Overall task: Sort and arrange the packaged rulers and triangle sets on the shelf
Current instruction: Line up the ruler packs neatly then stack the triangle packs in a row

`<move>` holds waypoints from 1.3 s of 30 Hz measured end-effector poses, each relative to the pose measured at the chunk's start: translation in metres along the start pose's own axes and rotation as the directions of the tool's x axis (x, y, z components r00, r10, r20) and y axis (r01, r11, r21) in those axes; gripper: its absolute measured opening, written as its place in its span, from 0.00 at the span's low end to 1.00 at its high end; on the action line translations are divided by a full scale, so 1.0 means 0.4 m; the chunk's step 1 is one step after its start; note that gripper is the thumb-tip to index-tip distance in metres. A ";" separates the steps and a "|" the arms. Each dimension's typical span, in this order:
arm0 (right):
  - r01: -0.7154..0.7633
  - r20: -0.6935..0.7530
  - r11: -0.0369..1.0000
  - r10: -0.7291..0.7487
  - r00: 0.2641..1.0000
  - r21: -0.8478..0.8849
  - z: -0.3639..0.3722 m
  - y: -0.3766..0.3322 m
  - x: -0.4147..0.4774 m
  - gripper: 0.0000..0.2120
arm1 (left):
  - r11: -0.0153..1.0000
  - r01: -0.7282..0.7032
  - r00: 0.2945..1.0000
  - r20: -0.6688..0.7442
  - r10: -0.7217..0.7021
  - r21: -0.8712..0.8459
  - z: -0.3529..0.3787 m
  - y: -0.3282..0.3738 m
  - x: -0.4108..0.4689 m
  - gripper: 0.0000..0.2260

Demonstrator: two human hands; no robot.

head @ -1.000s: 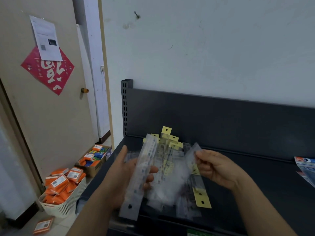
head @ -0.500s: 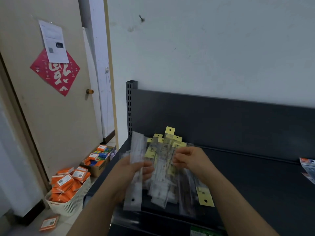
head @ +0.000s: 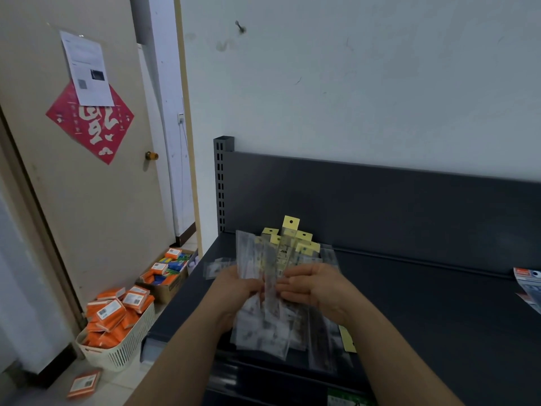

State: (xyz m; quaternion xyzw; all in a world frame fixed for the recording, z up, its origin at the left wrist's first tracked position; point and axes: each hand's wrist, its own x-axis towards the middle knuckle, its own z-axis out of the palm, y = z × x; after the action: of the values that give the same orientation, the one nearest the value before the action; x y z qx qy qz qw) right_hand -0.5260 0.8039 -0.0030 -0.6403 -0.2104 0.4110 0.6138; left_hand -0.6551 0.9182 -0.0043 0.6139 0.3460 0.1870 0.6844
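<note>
A fanned bundle of packaged rulers [head: 275,259], in clear sleeves with yellow hang tabs, is held over the left end of the dark grey shelf [head: 424,303]. My left hand [head: 237,284] grips the bundle from the left, fingers curled round its middle. My right hand [head: 310,284] pinches the sleeves from the right, fingertips meeting the left hand's. The lower ends of the sleeves hang down below both hands. One yellow tab [head: 347,338] pokes out at the lower right.
Blue and red packages [head: 528,284] lie at the shelf's right edge. Left of the shelf on the floor stand a white basket of orange boxes [head: 117,326], a cardboard box [head: 168,271] of packs, and one loose orange box [head: 85,383]. A door is behind them.
My left hand has brought the ruler it held apart into the bundle. Both hands have closed together at the bundle's middle, and the sleeves now stand more upright.
</note>
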 end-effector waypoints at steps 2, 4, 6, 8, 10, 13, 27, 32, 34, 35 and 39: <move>0.000 0.004 1.000 0.000 1.000 0.013 0.000 0.004 -0.001 0.10 | 0.999 -0.038 0.999 -0.014 0.039 0.039 0.005 0.000 0.004 0.08; 0.005 0.013 1.000 -0.005 1.000 0.020 0.000 0.005 -0.004 0.10 | 0.996 -0.063 0.998 -0.018 0.064 0.066 0.009 0.001 0.009 0.08; 0.026 0.007 0.999 -0.027 1.000 0.036 -0.001 0.002 -0.009 0.10 | 0.991 -0.088 0.995 -0.028 0.091 0.099 0.008 0.002 0.010 0.08; 0.079 -0.021 0.997 -0.079 0.997 0.006 -0.002 -0.001 -0.013 0.10 | 0.992 -0.098 0.993 -0.049 0.103 0.084 0.001 0.002 0.010 0.09; 0.118 -0.018 0.990 -0.120 0.993 -0.081 0.003 -0.006 -0.019 0.10 | 0.996 -0.090 0.996 -0.028 0.090 -0.001 -0.004 0.003 0.007 0.10; 0.125 0.009 0.983 -0.125 0.992 -0.135 0.020 -0.009 -0.024 0.06 | 0.992 -0.084 0.994 0.060 0.090 -0.091 -0.003 0.009 -0.001 0.09; 0.060 -0.333 0.798 -0.317 0.888 -0.600 -0.110 0.002 -0.038 0.15 | 0.943 0.009 0.999 0.054 0.009 -0.334 -0.021 -0.039 0.016 0.10; -0.097 -0.270 0.622 -0.190 0.944 -0.777 -0.089 0.031 -0.048 0.21 | 0.949 0.052 0.997 0.074 -0.030 -0.310 -0.014 -0.060 0.012 0.12; -0.114 -0.286 0.587 -0.208 0.935 -0.801 -0.083 0.027 -0.047 0.22 | 0.958 0.051 0.997 0.078 -0.030 -0.281 -0.013 -0.061 0.009 0.13; -0.111 -0.293 0.609 -0.207 0.934 -0.785 -0.084 0.022 -0.047 0.24 | 0.960 0.049 0.996 0.079 -0.028 -0.274 -0.013 -0.061 0.008 0.13; -0.074 -0.323 0.774 -0.173 0.930 -0.629 -0.102 0.021 -0.049 0.14 | 0.963 0.039 0.996 0.091 -0.015 -0.265 -0.018 -0.059 0.002 0.12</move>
State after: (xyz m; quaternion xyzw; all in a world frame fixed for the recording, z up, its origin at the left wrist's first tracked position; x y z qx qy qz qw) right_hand -0.5071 0.7624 -0.0097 -0.8673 -0.2360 0.1743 0.4020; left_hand -0.6638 0.9197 -0.0274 0.5192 0.2953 0.1952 0.7779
